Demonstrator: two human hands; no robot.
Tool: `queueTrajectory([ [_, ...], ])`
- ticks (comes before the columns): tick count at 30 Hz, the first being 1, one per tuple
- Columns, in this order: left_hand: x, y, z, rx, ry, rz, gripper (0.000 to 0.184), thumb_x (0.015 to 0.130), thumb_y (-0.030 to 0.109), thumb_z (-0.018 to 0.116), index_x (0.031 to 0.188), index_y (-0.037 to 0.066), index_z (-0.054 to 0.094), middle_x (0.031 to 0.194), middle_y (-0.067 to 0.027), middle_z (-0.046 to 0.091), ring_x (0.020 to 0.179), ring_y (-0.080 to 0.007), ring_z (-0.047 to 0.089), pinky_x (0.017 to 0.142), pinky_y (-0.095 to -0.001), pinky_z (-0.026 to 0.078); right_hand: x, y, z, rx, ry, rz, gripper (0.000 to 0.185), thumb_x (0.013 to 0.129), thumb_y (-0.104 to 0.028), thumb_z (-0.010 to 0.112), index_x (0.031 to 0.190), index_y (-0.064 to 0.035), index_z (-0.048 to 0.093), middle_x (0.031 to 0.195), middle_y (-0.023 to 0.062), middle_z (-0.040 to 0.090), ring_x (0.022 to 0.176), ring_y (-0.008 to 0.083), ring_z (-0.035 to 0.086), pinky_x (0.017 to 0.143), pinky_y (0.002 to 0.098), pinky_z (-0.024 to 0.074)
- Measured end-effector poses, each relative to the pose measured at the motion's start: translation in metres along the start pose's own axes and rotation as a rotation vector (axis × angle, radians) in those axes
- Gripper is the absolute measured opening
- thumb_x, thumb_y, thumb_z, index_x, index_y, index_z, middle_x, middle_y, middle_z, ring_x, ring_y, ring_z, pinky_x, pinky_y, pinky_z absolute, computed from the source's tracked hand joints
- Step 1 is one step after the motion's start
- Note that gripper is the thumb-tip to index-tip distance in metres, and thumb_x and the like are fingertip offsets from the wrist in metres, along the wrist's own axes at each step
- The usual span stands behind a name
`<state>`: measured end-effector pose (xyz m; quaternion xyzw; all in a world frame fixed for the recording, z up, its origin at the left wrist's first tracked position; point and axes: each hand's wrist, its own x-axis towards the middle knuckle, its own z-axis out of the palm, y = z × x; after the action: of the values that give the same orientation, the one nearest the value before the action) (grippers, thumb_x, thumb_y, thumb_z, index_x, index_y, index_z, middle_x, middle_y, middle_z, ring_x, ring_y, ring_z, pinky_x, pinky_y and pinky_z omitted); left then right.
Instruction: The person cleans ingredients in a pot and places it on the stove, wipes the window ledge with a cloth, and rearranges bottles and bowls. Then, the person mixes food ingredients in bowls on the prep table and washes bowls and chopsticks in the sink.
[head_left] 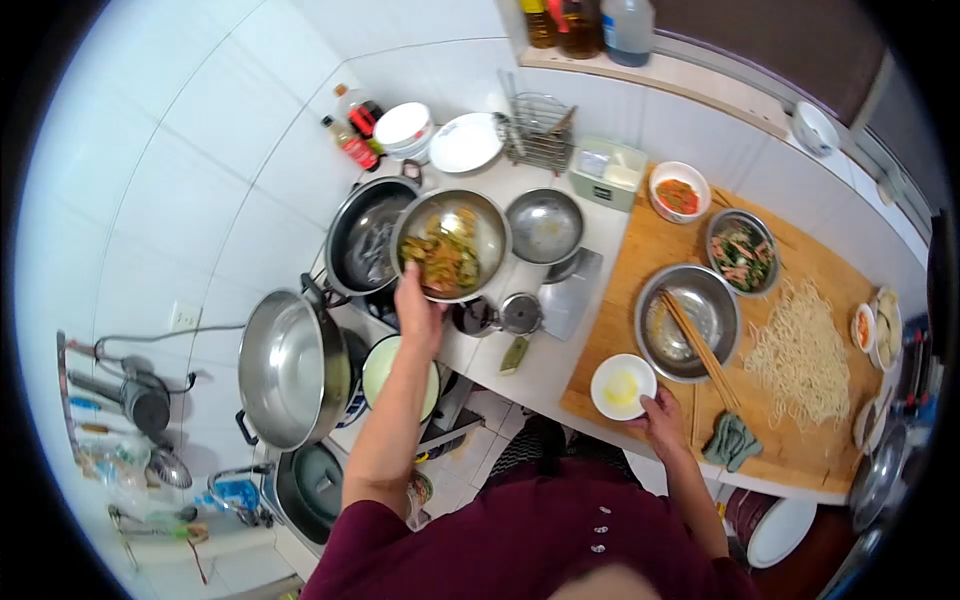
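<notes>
My left hand (420,318) grips the near rim of a metal bowl (490,228) with chopped yellow-green and brownish food (446,258) inside. That bowl is beside a dark pot (350,225) and overlaps its edge in view. With my right hand (664,422) I hold the rim of a small white bowl (608,372) with a little yellow stuff in it, at the front of the wooden board (600,345). Close behind it is a steel mixing bowl (700,285) with long wooden chopsticks (698,345) leaning across it. A folded green cloth (731,443) lies right of my right hand.
Noodles (800,355) are spread on the board, near a bowl of greens and pink strips (742,255) and a bowl of red-orange food (680,195). A large steel pot (290,370) stands left. Another metal bowl (545,226) and a cleaver blade (575,295) lie mid-counter.
</notes>
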<state>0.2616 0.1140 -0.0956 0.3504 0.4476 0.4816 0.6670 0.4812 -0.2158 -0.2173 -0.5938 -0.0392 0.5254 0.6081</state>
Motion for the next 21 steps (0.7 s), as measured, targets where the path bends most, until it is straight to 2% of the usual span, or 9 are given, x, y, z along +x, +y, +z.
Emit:
queueTrajectory([
  [3,-0.020,-0.023,-0.020,0.028,0.031,-0.089,0.033,0.095,0.036,0.044,0.105,0.006,0.052,0.096,-0.0061,0.063,0.081,-0.0143,0.064,0.060,-0.0258,0.053,0.002,0.004,-0.004,-0.011,-0.017,0.014,0.033,0.090,-0.008,0.048,0.121,0.0031,0.043,0.108,0.0133,0.056,0.087,0.0228,0.063,0.063,0.0333,0.0595],
  [4,-0.031,-0.027,-0.013,-0.069,0.060,-0.091,0.032,0.095,0.036,0.044,0.105,0.006,0.052,0.096,-0.0057,0.063,0.080,-0.0140,0.064,0.060,-0.0258,0.054,0.003,0.005,-0.005,-0.013,-0.020,0.001,0.034,0.090,-0.008,0.049,0.121,0.0035,0.043,0.106,0.0139,0.057,0.086,0.0234,0.064,0.061,0.0324,0.0595],
  [5,-0.038,-0.031,-0.022,-0.030,0.033,-0.152,0.034,0.095,0.035,0.043,0.109,0.005,0.051,0.101,-0.0071,0.062,0.086,-0.0157,0.064,0.067,-0.0282,0.055,0.004,0.005,-0.005,-0.027,-0.028,0.003,0.034,0.090,-0.008,0.049,0.121,0.0035,0.043,0.106,0.0139,0.057,0.086,0.0234,0.064,0.061,0.0324,0.0595],
  [7,-0.054,-0.034,-0.024,-0.092,0.013,-0.188,0.037,0.095,0.035,0.042,0.114,0.003,0.049,0.107,-0.0088,0.061,0.093,-0.0178,0.062,0.073,-0.0304,0.054,0.001,0.001,-0.004,-0.128,-0.043,-0.038,0.035,0.091,-0.010,0.049,0.122,0.0036,0.042,0.105,0.0149,0.058,0.082,0.0244,0.065,0.058,0.0318,0.0594],
  [10,-0.069,-0.037,-0.037,-0.085,0.008,-0.225,0.040,0.096,0.036,0.041,0.117,0.003,0.047,0.109,-0.0095,0.060,0.094,-0.0186,0.062,0.076,-0.0314,0.054,0.003,0.002,-0.003,-0.160,-0.042,-0.039,0.037,0.091,-0.012,0.049,0.123,0.0033,0.041,0.102,0.0153,0.059,0.076,0.0243,0.066,0.056,0.0314,0.0591],
  [16,-0.082,-0.030,-0.058,-0.125,0.116,-0.196,0.040,0.096,0.036,0.040,0.115,0.002,0.047,0.107,-0.0105,0.060,0.092,-0.0187,0.062,0.072,-0.0317,0.054,0.003,0.007,-0.006,-0.203,-0.037,-0.001,0.038,0.092,-0.013,0.048,0.125,0.0016,0.037,0.093,0.0152,0.061,0.068,0.0225,0.065,0.051,0.0311,0.0572],
  [18,-0.082,-0.025,-0.068,-0.125,0.119,-0.171,0.040,0.096,0.037,0.041,0.112,0.002,0.048,0.102,-0.0100,0.060,0.086,-0.0181,0.062,0.067,-0.0305,0.054,0.002,0.007,-0.006,-0.204,-0.064,0.026,0.039,0.092,-0.013,0.047,0.127,0.0013,0.036,0.093,0.0154,0.061,0.067,0.0225,0.065,0.051,0.0312,0.0571],
  [21,-0.089,-0.007,-0.059,-0.158,0.118,-0.087,0.040,0.096,0.037,0.042,0.112,0.002,0.048,0.100,-0.0099,0.061,0.085,-0.0178,0.063,0.066,-0.0298,0.054,-0.001,0.005,-0.005,-0.194,-0.095,0.039,0.040,0.091,-0.010,0.046,0.128,0.0015,0.033,0.095,0.0166,0.060,0.069,0.0237,0.065,0.052,0.0320,0.0576],
])
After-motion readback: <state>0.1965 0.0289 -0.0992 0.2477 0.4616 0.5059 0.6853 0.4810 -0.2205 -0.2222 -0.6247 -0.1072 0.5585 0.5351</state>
